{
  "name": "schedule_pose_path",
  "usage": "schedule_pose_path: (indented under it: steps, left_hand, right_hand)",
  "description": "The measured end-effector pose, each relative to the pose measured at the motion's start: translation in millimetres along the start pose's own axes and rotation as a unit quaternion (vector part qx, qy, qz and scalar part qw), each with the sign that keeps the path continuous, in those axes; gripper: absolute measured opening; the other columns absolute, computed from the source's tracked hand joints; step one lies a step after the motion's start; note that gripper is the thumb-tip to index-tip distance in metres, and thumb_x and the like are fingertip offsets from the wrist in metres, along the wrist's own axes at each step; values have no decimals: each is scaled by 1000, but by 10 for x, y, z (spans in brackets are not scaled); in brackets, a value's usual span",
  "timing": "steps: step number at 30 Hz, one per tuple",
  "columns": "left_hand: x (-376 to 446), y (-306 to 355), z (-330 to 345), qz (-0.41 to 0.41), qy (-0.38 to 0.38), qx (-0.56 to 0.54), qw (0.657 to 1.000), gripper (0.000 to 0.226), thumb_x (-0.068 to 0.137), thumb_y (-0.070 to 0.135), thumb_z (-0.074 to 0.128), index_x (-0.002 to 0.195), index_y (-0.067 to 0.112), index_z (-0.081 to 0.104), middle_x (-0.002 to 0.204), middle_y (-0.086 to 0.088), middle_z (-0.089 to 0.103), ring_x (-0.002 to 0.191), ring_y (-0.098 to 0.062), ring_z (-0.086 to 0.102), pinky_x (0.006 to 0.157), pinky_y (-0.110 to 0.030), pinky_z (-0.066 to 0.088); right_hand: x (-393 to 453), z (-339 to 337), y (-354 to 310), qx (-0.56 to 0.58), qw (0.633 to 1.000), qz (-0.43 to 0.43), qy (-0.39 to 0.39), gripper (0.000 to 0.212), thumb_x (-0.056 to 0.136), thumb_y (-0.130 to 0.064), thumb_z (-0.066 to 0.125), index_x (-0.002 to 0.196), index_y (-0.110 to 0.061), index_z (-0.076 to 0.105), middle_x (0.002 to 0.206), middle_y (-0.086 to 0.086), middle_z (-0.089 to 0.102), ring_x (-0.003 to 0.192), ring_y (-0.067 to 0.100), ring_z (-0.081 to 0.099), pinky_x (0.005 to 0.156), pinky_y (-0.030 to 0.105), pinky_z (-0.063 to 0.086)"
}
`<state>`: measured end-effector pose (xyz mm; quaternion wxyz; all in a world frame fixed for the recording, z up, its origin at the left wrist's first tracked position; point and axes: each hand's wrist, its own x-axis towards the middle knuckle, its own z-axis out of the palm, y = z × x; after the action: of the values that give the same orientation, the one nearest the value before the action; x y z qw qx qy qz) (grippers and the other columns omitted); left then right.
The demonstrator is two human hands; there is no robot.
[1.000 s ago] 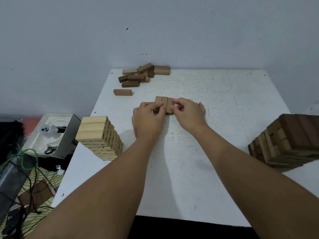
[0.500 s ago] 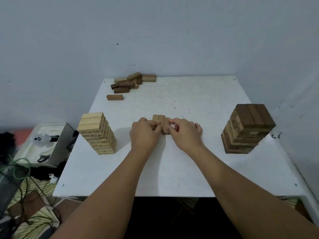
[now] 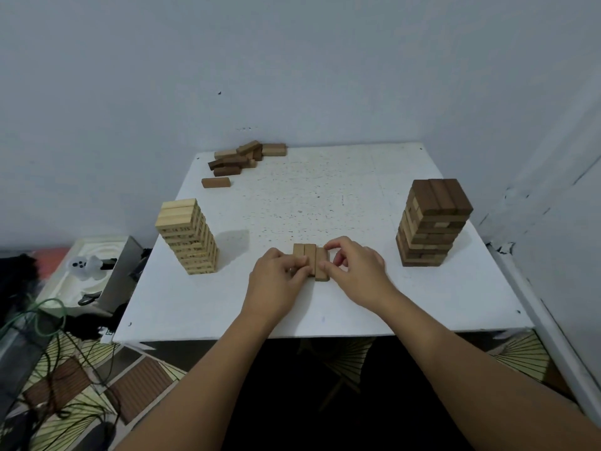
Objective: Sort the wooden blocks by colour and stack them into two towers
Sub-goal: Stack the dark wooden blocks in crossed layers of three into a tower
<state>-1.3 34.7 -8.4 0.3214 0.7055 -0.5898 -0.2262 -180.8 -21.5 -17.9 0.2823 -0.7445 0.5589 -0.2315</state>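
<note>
- No text, label, brand or number can be read anywhere.
- The light tower [image 3: 188,237], left of the left hand [image 3: 276,278], bears dark marks too blurred to read.

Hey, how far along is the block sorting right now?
Mostly done: a light tower and a dark tower stand tall. In hand: left hand and right hand squaring three brown blocks. Left: the loose pile at the far edge.

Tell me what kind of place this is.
Probably a corner of a home room, not a workshop: a small white table pushed against bare painted walls, patterned mats and loose cables on the floor beside it.
</note>
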Motion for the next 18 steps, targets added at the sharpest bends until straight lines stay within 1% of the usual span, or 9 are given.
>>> schedule_pose_path:
  steps: [2, 4, 7, 9, 11, 14, 16, 18]
  left_hand:
    - [-3, 3, -29, -8, -8, -18, 1000, 22, 96, 37, 71, 115, 30, 79, 95, 8, 56, 92, -4, 58, 81, -17, 41]
    - [-4, 3, -53, -15, -19, -22, 999, 24, 97, 42, 68, 116, 32, 79, 95, 8, 56, 93, -3, 57, 82, -17, 42]
    - [-9, -1, -81, -22, -38, -20, 999, 33, 91, 54, 72, 116, 35, 79, 101, 10, 58, 99, -3, 59, 91, -25, 47]
    - [-23, -8, -79, -24, -51, -17, 998, 48, 79, 62, 80, 118, 34, 77, 105, 13, 57, 104, -2, 60, 96, -26, 47]
    - [-30, -11, -67, -18, -53, -5, 998, 58, 73, 62, 84, 122, 32, 76, 106, 15, 56, 107, -4, 59, 101, -31, 48]
    - [-37, 31, -56, -12, -43, 10, 999, 56, 70, 61, 86, 117, 30, 77, 104, 15, 54, 107, -9, 57, 101, -37, 48]
    - [-42, 75, -40, -6, -36, 28, 999, 52, 68, 63, 87, 109, 32, 77, 101, 15, 53, 104, -10, 56, 98, -40, 49]
    - [-50, 101, -19, -3, -30, 38, 999, 52, 67, 66, 86, 107, 33, 78, 99, 16, 52, 103, -11, 55, 96, -41, 49]
  right_hand:
    - [30, -38, -30, -7, 999, 20, -32, 42, 97, -48, 61, 138, -42, 54, 95, -15, 57, 100, 9, 54, 110, 38, 32]
    - [70, -82, -60, -21, 997, 42, -65, 45, 99, -51, 56, 143, -47, 50, 99, -14, 54, 106, 11, 51, 112, 37, 28]
    - [126, -123, -74, -17, 993, 61, -102, 42, 100, -54, 53, 142, -53, 50, 100, -14, 49, 110, 13, 48, 110, 36, 27]
    - [161, -151, -84, -15, 991, 64, -115, 41, 99, -56, 54, 140, -55, 52, 98, -16, 50, 111, 14, 49, 106, 36, 29]
    - [193, -192, -115, -16, 989, 64, -132, 39, 98, -55, 56, 137, -53, 54, 96, -19, 52, 110, 12, 51, 104, 37, 31]
    - [210, -251, -148, 3, 986, 73, -148, 35, 97, -53, 60, 131, -54, 57, 92, -29, 47, 111, 9, 50, 109, 41, 30]
    - [203, -263, -149, 12, 987, 77, -141, 32, 97, -52, 62, 129, -52, 59, 91, -30, 47, 110, 8, 50, 109, 41, 28]
    - [194, -255, -152, 17, 988, 79, -128, 31, 97, -51, 62, 128, -49, 60, 92, -29, 47, 110, 8, 49, 108, 40, 27]
